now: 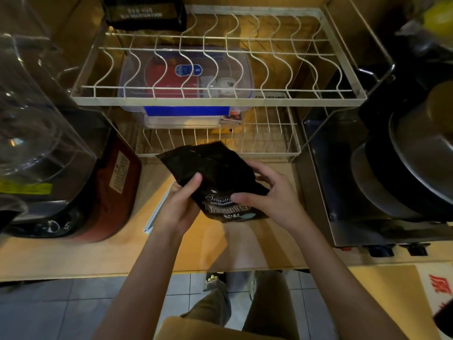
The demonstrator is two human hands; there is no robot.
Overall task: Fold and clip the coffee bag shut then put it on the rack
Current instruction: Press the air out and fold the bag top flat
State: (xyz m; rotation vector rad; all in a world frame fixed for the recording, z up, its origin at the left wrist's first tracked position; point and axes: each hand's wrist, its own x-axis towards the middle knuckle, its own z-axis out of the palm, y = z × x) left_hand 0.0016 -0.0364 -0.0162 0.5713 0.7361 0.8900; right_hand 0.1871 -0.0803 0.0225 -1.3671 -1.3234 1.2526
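Note:
A black coffee bag (pixel 218 173) with white lettering is held above the wooden counter (pixel 73 256), its crumpled top pointing away toward the rack. My left hand (pixel 180 204) grips its left side, thumb on the front. My right hand (pixel 272 192) grips its right side, thumb across the label. Just behind stands the white wire rack (pixel 218 100), with an upper tier and a lower tier (pixel 269 143). A white strip (pixel 157 212), possibly the clip, lies on the counter under my left wrist.
A second black coffee bag (pixel 144 13) sits at the rack's back left. A clear plastic box (pixel 186 77) with a blue latch rests under the upper tier. A dark red appliance (pixel 107 192) stands left; a metal stove with pots (pixel 392 192) stands right.

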